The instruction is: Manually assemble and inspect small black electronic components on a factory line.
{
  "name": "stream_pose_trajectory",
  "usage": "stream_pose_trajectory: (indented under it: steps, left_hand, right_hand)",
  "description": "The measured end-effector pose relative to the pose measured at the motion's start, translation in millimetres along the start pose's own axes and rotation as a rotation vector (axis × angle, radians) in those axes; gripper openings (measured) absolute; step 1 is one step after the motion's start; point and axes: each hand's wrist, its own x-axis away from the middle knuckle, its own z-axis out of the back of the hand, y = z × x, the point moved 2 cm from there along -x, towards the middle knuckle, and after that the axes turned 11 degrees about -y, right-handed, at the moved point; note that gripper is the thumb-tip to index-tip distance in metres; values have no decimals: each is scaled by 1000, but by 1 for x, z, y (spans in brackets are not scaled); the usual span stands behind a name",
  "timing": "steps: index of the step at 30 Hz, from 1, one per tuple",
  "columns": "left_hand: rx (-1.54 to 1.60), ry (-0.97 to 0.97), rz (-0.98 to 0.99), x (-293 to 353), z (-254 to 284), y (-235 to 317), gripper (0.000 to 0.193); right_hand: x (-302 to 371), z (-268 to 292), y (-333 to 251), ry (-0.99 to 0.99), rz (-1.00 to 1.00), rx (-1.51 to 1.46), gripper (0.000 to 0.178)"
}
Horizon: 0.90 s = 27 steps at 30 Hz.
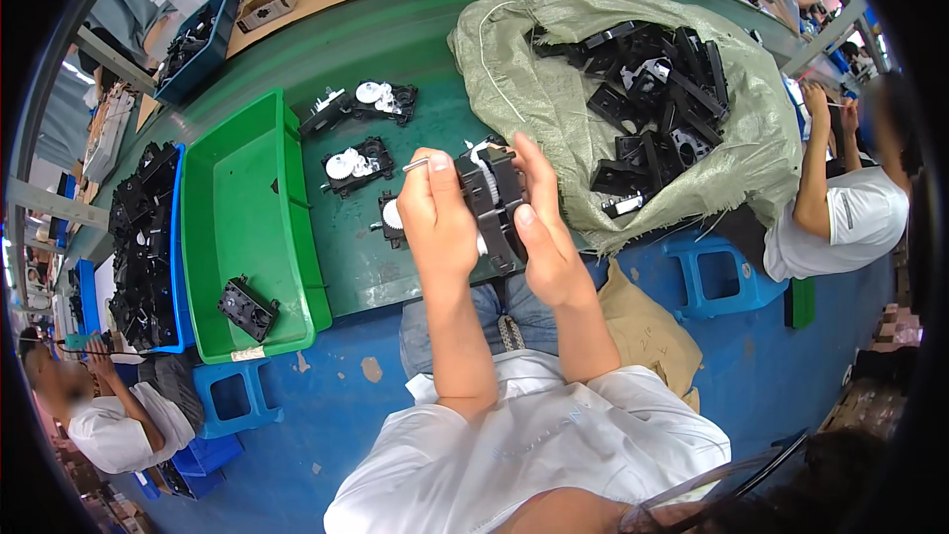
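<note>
Hands (489,218) both clamp black gear assembly (494,200) above table edge (395,292); green bin (237,227) left, sack (554,109) right

Both hands grip black plastic gear assembly (494,203) above green table (395,40): left hand (435,222), right hand (544,237). Green bin (213,237) at left; sack (554,89) of black parts beyond.

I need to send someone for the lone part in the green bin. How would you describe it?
Left of the hands sits a big green bin. In its near corner lies one black plastic part, alone, unlike the heaps filling the blue bin beside it.
</note>
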Motion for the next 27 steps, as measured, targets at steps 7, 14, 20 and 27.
stream_pose_trajectory:
  steps: [7,14,20,27]
  left_hand:
    - [174,-239,-92,6,-5,-8,40]
    - [-218,-490,-125,4,-6,-3,74]
    - [5,-325,-333,14,-10,-6,69]
    - [0,-405,-451,18,-15,4,53]
  right_hand:
    - [-5,-3,15,118,167,-119,78]
    - [-7,9,10,123,252,-332,79]
    - [-2,36,8,236,152,-190,55]
    - [-5,41,3,363,217,-89,46]
